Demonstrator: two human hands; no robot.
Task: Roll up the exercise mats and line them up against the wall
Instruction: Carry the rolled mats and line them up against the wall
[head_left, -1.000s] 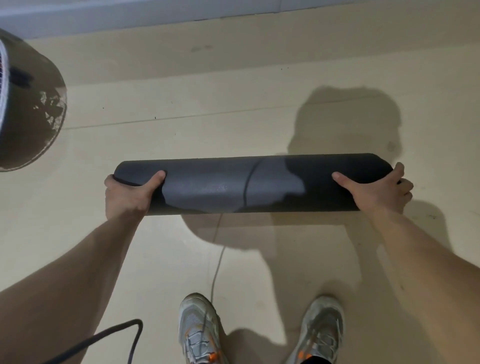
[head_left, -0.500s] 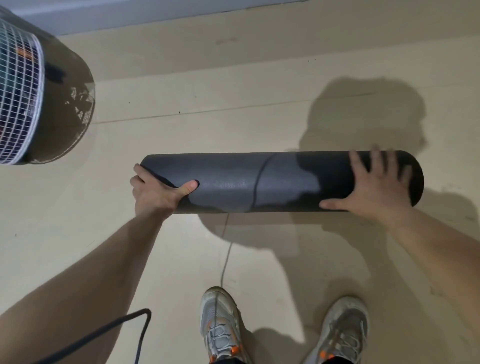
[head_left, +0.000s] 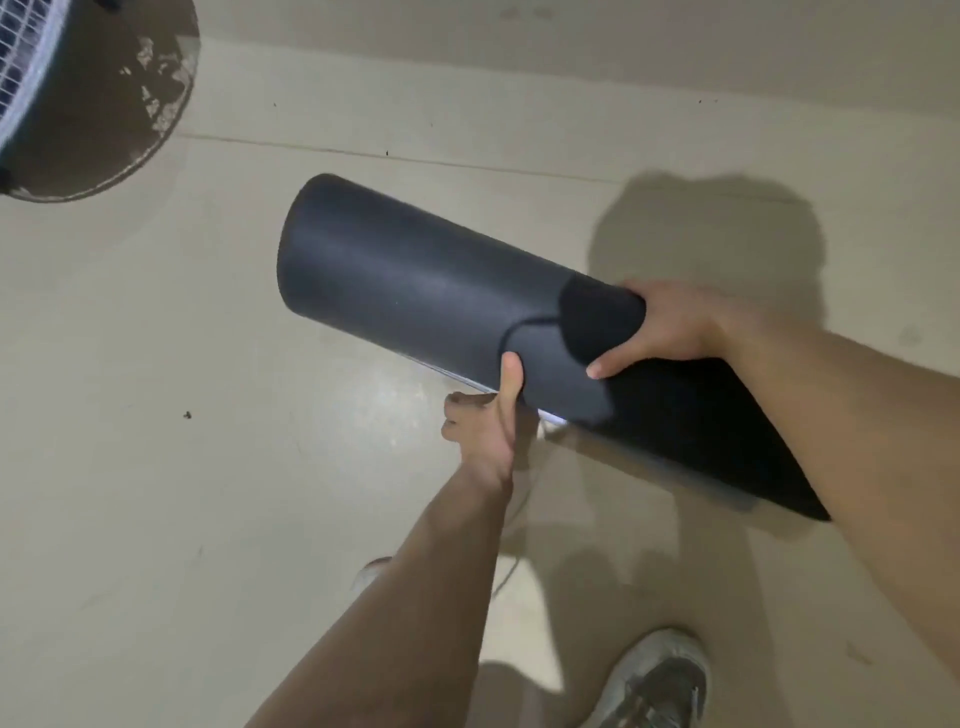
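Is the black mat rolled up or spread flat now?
Rolled up. The mat forms a thick cylinder, tilted, gripped by the left hand and the right hand; its outer edge curves across the roll.

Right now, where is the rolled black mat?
In the head view, the mat slants across mid-frame, gripped by the left hand below and right hand above, its far end toward the fan upper left.

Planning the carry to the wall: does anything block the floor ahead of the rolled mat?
Nothing visible does. The floor beyond the rolled mat shows only specks; the fan stands off to the left. The wall is out of frame.
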